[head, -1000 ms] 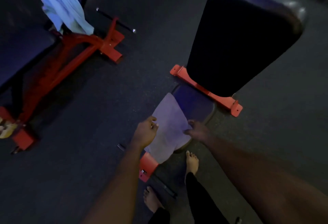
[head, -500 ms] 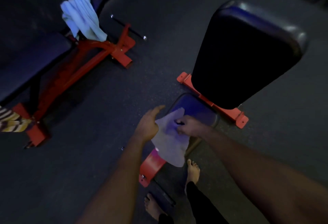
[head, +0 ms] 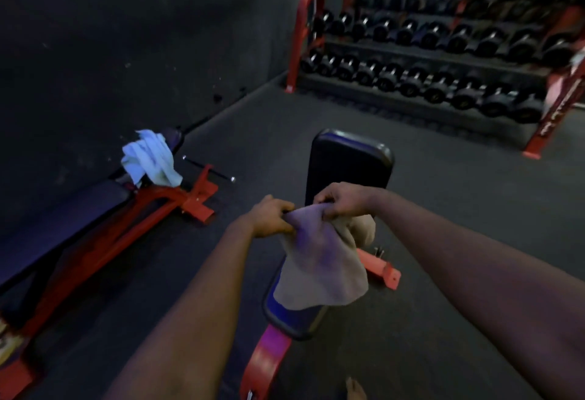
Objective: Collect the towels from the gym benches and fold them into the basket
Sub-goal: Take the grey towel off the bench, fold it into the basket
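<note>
A grey towel (head: 319, 260) hangs in front of me, lifted off the near bench's seat pad (head: 294, 317). My left hand (head: 269, 217) pinches its top left corner and my right hand (head: 343, 200) pinches the top right. The towel's lower edge drapes just over the seat. Behind it stands the raised black backrest (head: 348, 162) of this bench. A crumpled light blue towel (head: 148, 159) lies on the end of a second, red-framed bench (head: 104, 225) to the left. No basket is in view.
A red rack of dumbbells (head: 443, 48) lines the far wall on the right. A dark wall (head: 126, 51) runs along the left. Dark rubber floor (head: 443, 209) surrounds the benches. A thin metal bar (head: 209, 171) lies by the left bench's foot. A bare foot (head: 356, 390) shows at the bottom.
Both hands gripped the grey towel and raised it off the seat. My view has tilted up from the floor, so the wall and dumbbell rack now show.
</note>
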`<state>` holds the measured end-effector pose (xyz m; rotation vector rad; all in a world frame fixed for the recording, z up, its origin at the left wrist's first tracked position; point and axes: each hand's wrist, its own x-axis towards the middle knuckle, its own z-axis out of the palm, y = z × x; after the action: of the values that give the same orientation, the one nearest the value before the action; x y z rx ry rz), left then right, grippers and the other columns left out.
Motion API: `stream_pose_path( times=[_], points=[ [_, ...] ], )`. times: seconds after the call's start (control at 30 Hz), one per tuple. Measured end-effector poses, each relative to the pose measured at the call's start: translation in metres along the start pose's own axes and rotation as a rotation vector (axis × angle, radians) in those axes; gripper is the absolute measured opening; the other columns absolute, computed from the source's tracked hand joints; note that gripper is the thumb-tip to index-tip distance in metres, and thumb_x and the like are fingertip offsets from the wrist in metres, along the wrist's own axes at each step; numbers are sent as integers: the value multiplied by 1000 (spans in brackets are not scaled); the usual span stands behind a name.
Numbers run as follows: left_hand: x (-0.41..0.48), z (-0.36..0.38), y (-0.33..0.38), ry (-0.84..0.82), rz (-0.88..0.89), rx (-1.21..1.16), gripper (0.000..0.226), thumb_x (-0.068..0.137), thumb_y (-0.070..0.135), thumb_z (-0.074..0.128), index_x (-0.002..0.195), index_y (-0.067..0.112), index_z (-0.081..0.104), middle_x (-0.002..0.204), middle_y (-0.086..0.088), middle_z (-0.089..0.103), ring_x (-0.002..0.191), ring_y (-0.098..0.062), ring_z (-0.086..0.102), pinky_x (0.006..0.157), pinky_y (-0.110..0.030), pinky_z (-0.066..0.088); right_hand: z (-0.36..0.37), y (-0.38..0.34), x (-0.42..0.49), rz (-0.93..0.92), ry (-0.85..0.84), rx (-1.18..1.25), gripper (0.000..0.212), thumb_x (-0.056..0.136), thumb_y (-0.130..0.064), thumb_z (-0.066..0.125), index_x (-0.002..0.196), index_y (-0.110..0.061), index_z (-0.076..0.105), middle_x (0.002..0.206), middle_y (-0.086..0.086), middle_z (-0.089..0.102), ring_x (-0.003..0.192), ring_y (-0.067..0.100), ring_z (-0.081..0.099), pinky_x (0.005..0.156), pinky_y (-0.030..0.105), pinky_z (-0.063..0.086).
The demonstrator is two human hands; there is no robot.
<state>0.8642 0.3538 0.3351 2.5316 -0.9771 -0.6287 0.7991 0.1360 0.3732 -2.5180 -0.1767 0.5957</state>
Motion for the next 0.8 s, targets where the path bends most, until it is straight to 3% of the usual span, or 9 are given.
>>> stream_pose_path(
  times=[0.07,0.2,0.27,0.4,0.5,0.6,0.7,0.8],
  points=[
    [-13,-19,8,106,23,33,24,64,38,61,62,21,44,65,2,52,89,-34,59,71,-39,47,-14,-5,-18,17,70,-69,10,73,-26,64,81,-32,61,84,-10,64,80,8,60,71,28,47],
    [-34,-62,36,286,31,83,11,83,20,57,81,17,46,84,-10,61,84,-31,59,69,-37,43,-25,-8,-42,90,129,-145,21,70,-21,71,86,-30,60,89,-4,65,85,15,61,71,31,49],
    [-45,-82,49,345,44,104,13,85,21,57,87,19,44,82,-6,59,79,-29,59,66,-36,43,-24,-5,-50,137,172,-184,20,68,-23,71,86,-26,63,86,-2,66,82,17,63,66,28,48],
    [-67,-111,68,476,58,136,19,82,33,65,86,27,47,84,-3,61,75,-24,60,69,-40,53,-21,6,-58,238,444,-258,11,62,-25,64,71,-20,65,70,-1,63,73,22,63,61,26,47],
    [-79,-126,80,420,13,185,32,74,45,77,92,24,60,91,0,64,82,-19,60,75,-34,52,-29,-1,-66,286,544,-276,20,65,-23,60,83,-26,69,74,-3,61,79,23,64,77,32,54],
    [-92,-138,78,336,-48,293,45,68,57,77,91,20,68,88,1,66,83,-17,61,77,-33,49,-41,0,-69,378,652,-321,14,74,-21,57,83,-27,66,75,-4,59,81,22,57,96,41,38],
    [-107,-150,60,316,-151,290,38,72,50,76,91,18,70,91,0,67,87,-18,62,82,-35,51,-50,9,-72,451,700,-369,16,77,-22,52,82,-25,67,78,-3,64,90,23,63,96,45,29],
    [-116,-164,41,412,-221,315,27,77,42,74,85,16,69,88,-2,67,85,-19,62,82,-38,52,-54,14,-74,481,698,-375,15,78,-25,51,82,-24,66,79,-3,64,91,23,64,101,50,27]
  ],
)
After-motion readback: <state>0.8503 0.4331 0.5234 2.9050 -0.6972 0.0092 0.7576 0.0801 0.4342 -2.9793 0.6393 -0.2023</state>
